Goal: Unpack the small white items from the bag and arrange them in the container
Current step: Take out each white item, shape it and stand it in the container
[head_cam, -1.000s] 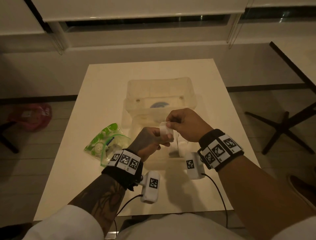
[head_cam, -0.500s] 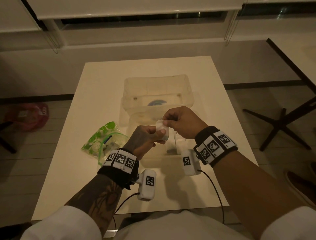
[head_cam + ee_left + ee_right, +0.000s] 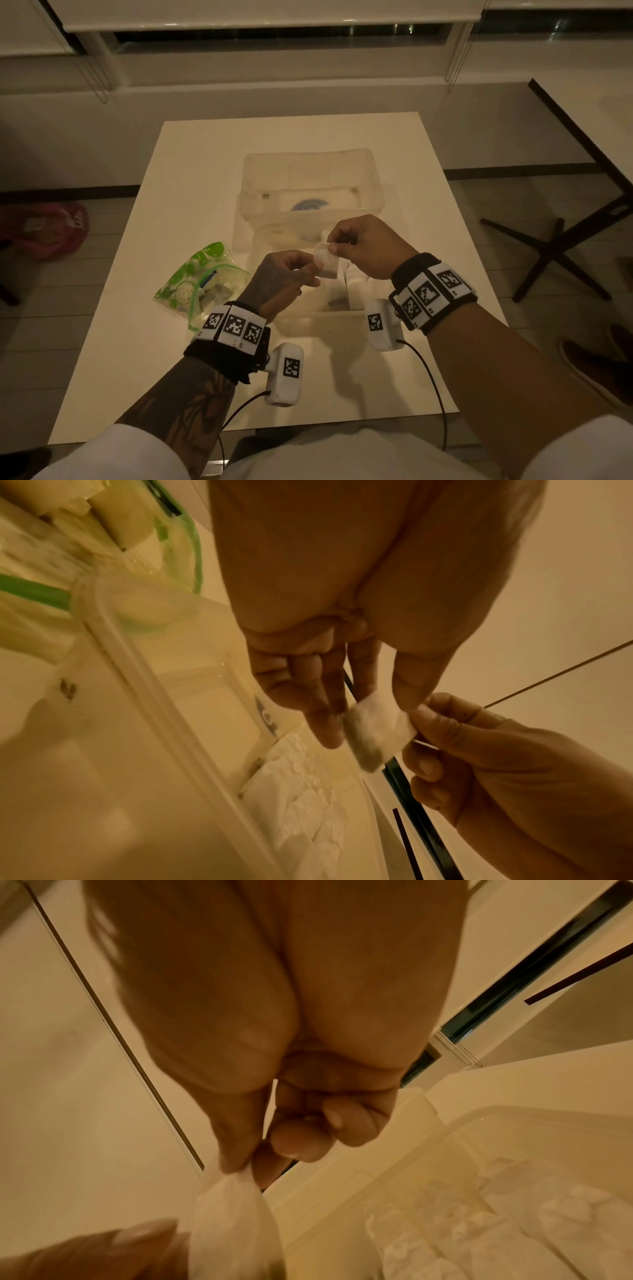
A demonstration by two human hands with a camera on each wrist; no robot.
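Note:
A small white packet [image 3: 325,262] hangs over the clear plastic container [image 3: 301,317]. My left hand [image 3: 314,271] pinches its lower left side and my right hand [image 3: 331,245] pinches its top corner. From the left wrist the packet [image 3: 377,731] shows between my left fingertips [image 3: 325,723] and the right hand [image 3: 479,750]. The right wrist view shows my thumb and forefinger [image 3: 240,1167] gripping the packet [image 3: 236,1221]. Several white items [image 3: 514,1218] stand in rows in the container [image 3: 377,1175]. The green zip bag [image 3: 202,284] lies left of it, open, with more packets inside.
A second clear tub or lid [image 3: 308,178] stands just behind the container on the white table [image 3: 191,171]. A pink bag [image 3: 44,229] lies on the floor at left. Another table's dark legs [image 3: 561,253] stand at right.
Both hands keep hold of the packet above the container. It has shifted slightly to the left; little else differs.

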